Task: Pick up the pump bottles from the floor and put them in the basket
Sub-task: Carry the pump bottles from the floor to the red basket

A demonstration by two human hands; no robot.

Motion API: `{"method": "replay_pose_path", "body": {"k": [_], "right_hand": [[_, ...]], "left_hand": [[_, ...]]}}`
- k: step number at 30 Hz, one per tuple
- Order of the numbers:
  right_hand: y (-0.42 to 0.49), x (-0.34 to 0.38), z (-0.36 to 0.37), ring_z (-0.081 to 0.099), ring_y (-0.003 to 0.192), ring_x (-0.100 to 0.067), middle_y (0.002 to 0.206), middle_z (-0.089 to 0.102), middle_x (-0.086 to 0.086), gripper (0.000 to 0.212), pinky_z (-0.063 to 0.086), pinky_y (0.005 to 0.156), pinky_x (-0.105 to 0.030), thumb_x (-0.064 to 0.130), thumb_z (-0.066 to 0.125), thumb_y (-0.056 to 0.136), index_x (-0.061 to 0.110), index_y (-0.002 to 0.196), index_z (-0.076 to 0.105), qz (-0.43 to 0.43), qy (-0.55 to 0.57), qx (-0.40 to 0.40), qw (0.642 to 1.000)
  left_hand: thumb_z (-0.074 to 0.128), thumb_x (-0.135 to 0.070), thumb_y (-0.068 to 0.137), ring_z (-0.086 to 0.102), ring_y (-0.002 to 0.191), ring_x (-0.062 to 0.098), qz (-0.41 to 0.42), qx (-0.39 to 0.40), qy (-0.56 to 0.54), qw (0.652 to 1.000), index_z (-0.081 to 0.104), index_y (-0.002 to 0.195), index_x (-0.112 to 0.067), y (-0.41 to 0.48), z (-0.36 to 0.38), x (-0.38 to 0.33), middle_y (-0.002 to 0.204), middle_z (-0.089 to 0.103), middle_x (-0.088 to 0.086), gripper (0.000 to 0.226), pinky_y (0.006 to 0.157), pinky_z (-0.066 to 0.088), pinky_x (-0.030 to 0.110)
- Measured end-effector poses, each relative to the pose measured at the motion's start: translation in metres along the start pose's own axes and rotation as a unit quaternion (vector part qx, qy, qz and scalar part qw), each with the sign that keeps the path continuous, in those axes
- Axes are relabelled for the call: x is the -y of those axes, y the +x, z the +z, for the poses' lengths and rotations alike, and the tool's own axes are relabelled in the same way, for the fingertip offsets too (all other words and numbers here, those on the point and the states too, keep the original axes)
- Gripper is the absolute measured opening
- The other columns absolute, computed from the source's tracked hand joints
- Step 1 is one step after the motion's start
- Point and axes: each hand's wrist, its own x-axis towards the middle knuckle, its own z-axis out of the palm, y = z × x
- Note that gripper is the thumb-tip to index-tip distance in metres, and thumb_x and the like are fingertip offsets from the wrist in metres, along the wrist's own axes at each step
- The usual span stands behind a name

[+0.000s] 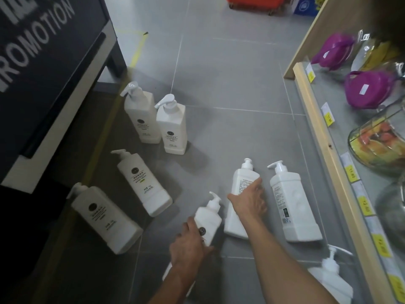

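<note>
At your 10 o'clock stands a black display stand (43,69) lettered "ROMOTION" in white. Yellow tape (138,49) marks the grey tiled floor (230,84) at 11. From 2 to 5 o'clock runs a wooden shelf (328,150) carrying yellow price tags (328,116), 2 purple containers (370,88) and a glass bowl (379,143). A blue box (306,6) sits at 1.

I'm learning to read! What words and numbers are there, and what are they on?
"ROMOTION", start cut off: black signboard with white letters.
"11.80", blurry: yellow paper price tag on wooden shelf edge.
"12.80", blurry: next yellow tag.
Labels on white plastic pump bottles: too small to read.
</note>
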Motion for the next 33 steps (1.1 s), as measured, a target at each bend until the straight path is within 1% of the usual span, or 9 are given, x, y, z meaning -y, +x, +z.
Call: {"method": "replay_pose_path", "body": {"k": [3,7,13,17,22,26,28,31,33], "right_hand": [[0.003,0.000,0.001,0.060,0.115,-0.038,0.128,0.057,-0.013,0.093,0.047,0.091,-0.042,0.046,0.084,0.070,0.011,0.137,0.031,0.057,0.058,0.003,0.997],[0.000,-0.008,-0.001,0.064,0.107,-0.036,0.119,0.063,-0.011,0.080,0.049,0.085,-0.040,0.046,0.085,0.066,0.013,0.124,0.041,0.064,0.075,0.000,0.995],[-0.012,-0.019,-0.032,0.065,0.103,-0.034,0.118,0.061,-0.007,0.082,0.050,0.079,-0.039,0.048,0.084,0.064,0.016,0.125,0.040,0.014,0.043,-0.013,0.999],[-0.035,-0.011,-0.080,0.064,0.102,-0.035,0.116,0.061,-0.007,0.080,0.046,0.074,-0.037,0.046,0.084,0.065,0.017,0.125,0.038,0.008,0.061,-0.017,0.998],[-0.099,0.015,-0.172,0.061,0.110,-0.038,0.123,0.059,-0.010,0.089,0.046,0.090,-0.043,0.042,0.083,0.068,0.017,0.137,0.033,0.012,0.082,-0.010,0.997],[-0.175,0.048,-0.274,0.062,0.105,-0.037,0.121,0.059,-0.009,0.090,0.050,0.090,-0.044,0.043,0.082,0.067,0.018,0.139,0.033,0.005,0.105,-0.011,0.994],[-0.216,0.063,-0.330,0.063,0.103,-0.036,0.120,0.058,-0.008,0.086,0.051,0.088,-0.042,0.042,0.081,0.068,0.019,0.136,0.034,-0.002,0.108,-0.010,0.994],[-0.278,0.088,-0.418,0.063,0.106,-0.035,0.121,0.059,-0.007,0.083,0.048,0.086,-0.040,0.042,0.081,0.068,0.019,0.133,0.035,-0.008,0.103,-0.009,0.995],[-0.320,0.103,-0.472,0.062,0.107,-0.034,0.121,0.060,-0.006,0.083,0.046,0.085,-0.038,0.040,0.082,0.067,0.020,0.132,0.035,-0.001,0.112,-0.015,0.994]], "left_hand": [[0.072,-0.062,0.068,0.065,0.109,0.029,0.001,-0.001,-0.003,1.000,0.028,0.133,-0.027,0.005,-0.006,0.002,0.127,0.056,-0.004,0.086,0.089,0.050,0.038],[0.070,-0.061,0.068,0.064,0.108,0.029,0.012,-0.007,-0.017,1.000,0.031,0.131,-0.028,0.006,-0.011,0.005,0.126,0.059,-0.003,0.081,0.088,0.051,0.037],[0.072,-0.058,0.070,0.064,0.104,0.028,0.026,-0.042,-0.025,0.998,0.035,0.127,-0.026,0.000,-0.033,0.002,0.120,0.062,0.000,0.076,0.084,0.052,0.037],[0.074,-0.058,0.069,0.066,0.100,0.028,0.039,-0.082,-0.027,0.996,0.038,0.122,-0.025,-0.025,-0.085,-0.022,0.115,0.064,0.000,0.073,0.078,0.049,0.035],[0.075,-0.055,0.068,0.065,0.096,0.032,0.035,-0.092,-0.034,0.995,0.037,0.109,-0.022,-0.094,-0.184,-0.065,0.111,0.063,0.002,0.066,0.073,0.043,0.036],[0.073,-0.048,0.072,0.063,0.093,0.030,0.062,-0.096,-0.049,0.992,0.037,0.113,-0.021,-0.171,-0.280,-0.100,0.113,0.060,-0.001,0.061,0.069,0.036,0.035],[0.072,-0.048,0.071,0.063,0.091,0.030,0.065,-0.107,-0.053,0.991,0.037,0.114,-0.021,-0.212,-0.331,-0.115,0.112,0.060,-0.001,0.062,0.069,0.038,0.035],[0.072,-0.053,0.066,0.065,0.087,0.031,0.054,-0.112,-0.057,0.991,0.035,0.109,-0.022,-0.277,-0.409,-0.132,0.107,0.061,-0.001,0.065,0.072,0.049,0.037],[0.072,-0.054,0.064,0.065,0.084,0.032,0.049,-0.120,-0.066,0.989,0.035,0.106,-0.022,-0.324,-0.459,-0.141,0.104,0.061,-0.002,0.064,0.071,0.050,0.037]]}}
